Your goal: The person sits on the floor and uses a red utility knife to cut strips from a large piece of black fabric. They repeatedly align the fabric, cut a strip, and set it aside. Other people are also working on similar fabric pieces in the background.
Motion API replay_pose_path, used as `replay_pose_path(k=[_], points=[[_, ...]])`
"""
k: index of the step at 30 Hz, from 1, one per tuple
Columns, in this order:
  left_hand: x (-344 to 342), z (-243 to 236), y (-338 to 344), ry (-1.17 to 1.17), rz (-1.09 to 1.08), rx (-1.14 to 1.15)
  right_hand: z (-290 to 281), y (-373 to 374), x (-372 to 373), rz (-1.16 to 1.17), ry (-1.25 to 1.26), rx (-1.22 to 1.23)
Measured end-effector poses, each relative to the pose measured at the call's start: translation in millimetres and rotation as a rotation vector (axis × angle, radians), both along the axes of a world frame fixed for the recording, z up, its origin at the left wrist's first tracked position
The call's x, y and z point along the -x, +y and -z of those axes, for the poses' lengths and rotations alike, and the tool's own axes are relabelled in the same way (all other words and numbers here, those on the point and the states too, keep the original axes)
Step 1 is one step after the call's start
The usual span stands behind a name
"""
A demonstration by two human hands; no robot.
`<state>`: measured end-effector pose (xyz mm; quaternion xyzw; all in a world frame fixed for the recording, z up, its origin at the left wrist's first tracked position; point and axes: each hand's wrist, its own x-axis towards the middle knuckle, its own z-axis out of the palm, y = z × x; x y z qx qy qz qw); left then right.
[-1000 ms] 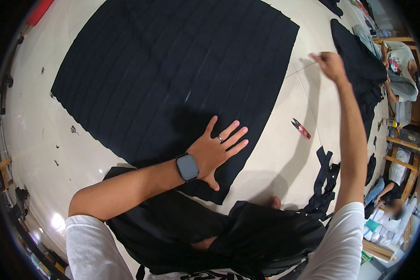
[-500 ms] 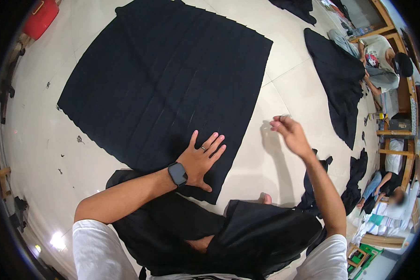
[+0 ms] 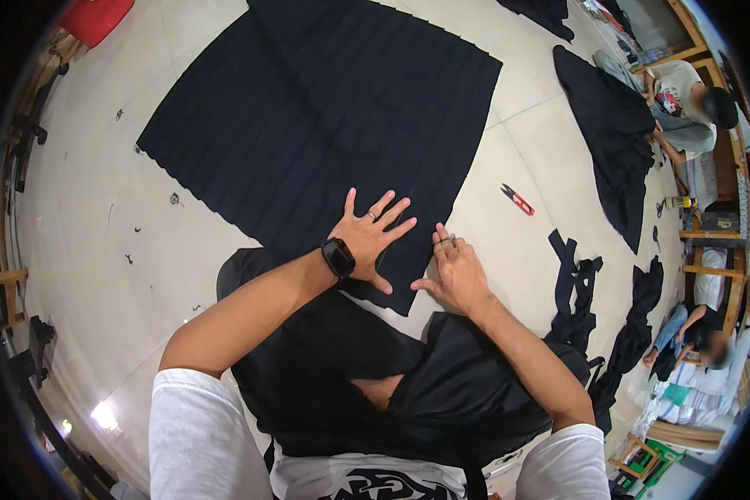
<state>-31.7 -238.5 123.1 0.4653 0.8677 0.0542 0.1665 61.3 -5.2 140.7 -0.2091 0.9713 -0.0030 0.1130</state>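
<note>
A large black pleated cloth [image 3: 325,125] lies spread on the pale floor in front of me. Flat on its near part rests my left hand [image 3: 365,242], fingers spread, with a ring and a dark watch on that arm. My right hand [image 3: 457,271] is at the cloth's right edge near its lower corner. Its fingers are stretched out with the thumb apart, and nothing shows in it. On the floor to the right lies a pair of thread snips [image 3: 518,200] with red handles and dark blades.
Narrow black cloth strips [image 3: 573,292] lie to my right. Beyond them, a seated person [image 3: 683,108] handles another black cloth [image 3: 604,142]; a second person [image 3: 700,333] sits nearer. Thread scraps [image 3: 175,198] dot the floor at left. A red container [image 3: 96,18] stands far left.
My right hand has come left and down from above the floor to the cloth's edge, its fingers straightening. The thread snips now show on the floor. My view has shifted slightly.
</note>
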Motion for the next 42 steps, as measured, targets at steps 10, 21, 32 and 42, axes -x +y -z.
replay_pose_path(k=[10,21,32,42], points=[[14.3,-20.2,0.9,-0.312,-0.265,-0.385,-30.8,6.1,17.8,0.723,-0.52,1.041],[-17.7,-93.5,30.3,-0.458,-0.614,-1.179,-114.2,-49.6,14.1,0.763,-0.607,2.101],[34.6,-90.5,-27.9,-0.118,-0.808,-1.226,-158.9,-64.2,-33.0,0.718,-0.437,1.342],[18.5,-86.0,-340.6,-0.044,-1.313,-0.994,-105.3,-12.9,-33.1,0.996,-0.434,1.778]])
